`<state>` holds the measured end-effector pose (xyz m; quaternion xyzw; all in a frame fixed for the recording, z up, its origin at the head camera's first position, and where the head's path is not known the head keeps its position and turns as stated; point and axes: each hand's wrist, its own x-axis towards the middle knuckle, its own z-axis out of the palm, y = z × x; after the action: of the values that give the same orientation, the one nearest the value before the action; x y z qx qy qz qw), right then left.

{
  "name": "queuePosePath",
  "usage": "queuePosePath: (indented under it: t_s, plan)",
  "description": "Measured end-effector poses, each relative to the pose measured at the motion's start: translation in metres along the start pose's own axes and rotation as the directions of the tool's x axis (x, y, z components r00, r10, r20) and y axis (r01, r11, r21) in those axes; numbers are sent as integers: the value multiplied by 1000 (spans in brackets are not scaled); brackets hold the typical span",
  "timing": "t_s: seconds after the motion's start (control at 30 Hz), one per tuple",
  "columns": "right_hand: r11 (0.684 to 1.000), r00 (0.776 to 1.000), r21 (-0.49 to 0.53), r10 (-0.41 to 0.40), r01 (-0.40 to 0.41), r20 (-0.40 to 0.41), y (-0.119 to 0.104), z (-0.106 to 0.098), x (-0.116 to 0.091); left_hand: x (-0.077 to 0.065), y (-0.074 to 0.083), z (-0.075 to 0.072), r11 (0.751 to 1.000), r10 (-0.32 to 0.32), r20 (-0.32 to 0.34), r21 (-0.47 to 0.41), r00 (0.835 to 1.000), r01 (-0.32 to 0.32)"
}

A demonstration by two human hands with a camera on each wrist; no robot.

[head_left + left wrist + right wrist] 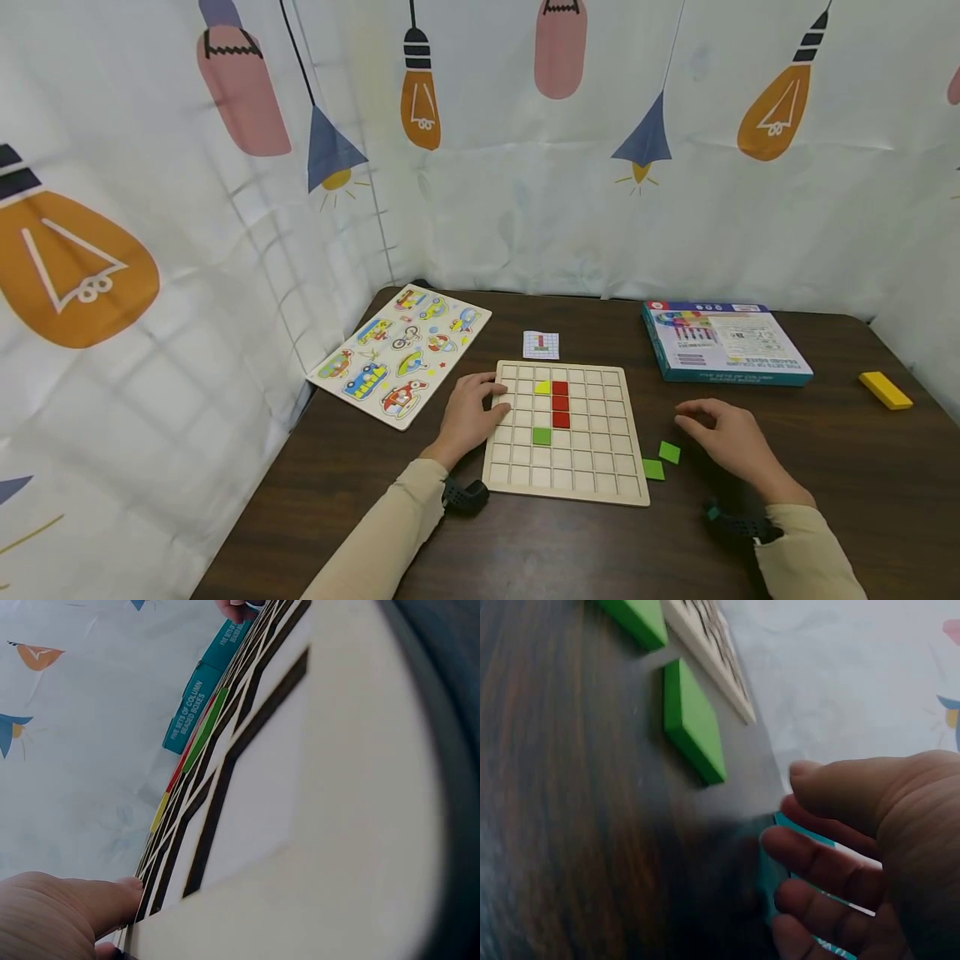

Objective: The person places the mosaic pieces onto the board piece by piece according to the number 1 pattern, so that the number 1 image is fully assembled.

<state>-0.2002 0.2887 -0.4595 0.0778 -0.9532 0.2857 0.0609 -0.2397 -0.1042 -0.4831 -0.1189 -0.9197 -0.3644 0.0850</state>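
Note:
A wooden grid board [596, 493] lies flat on the dark table. My left hand [471, 410] holds its left edge, thumb and a fingertip over the rim; the left wrist view shows the thumb [112, 900] against that edge. On the grid sit a yellow tile [542, 387], three red tiles [560, 403] in a column and a green tile [542, 436]. Right of the board, my right hand [723, 437] hovers with loosely bent fingers, holding nothing. Near it lie two loose green tiles, one apart from the board [694, 724] and one beside its edge [653, 469].
A small pattern card [541, 345] lies behind the board. At the back left rests a picture board [401, 354] of vehicles. A teal-edged box [727, 343] stands at the back right, and a yellow block [886, 390] lies farther right. Printed curtains surround the table.

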Motion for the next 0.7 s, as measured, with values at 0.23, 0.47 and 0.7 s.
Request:
queuePosePath:
  t_s: [0.23, 0.47, 0.7]
  plan:
    - [1000, 994, -13, -2, 4, 109, 1, -6, 1, 0, -2, 0, 1000, 3, -2, -2, 1000, -3]
    - [1000, 962, 14, 9, -13, 271, 1, -14, -1, 0, -2, 1, 1000, -7, 4, -5, 1000, 7]
    - [997, 944, 79, -29, 3, 328, -1, -12, -3, 0, -1, 1, 1000, -8, 7, -3, 1000, 8]
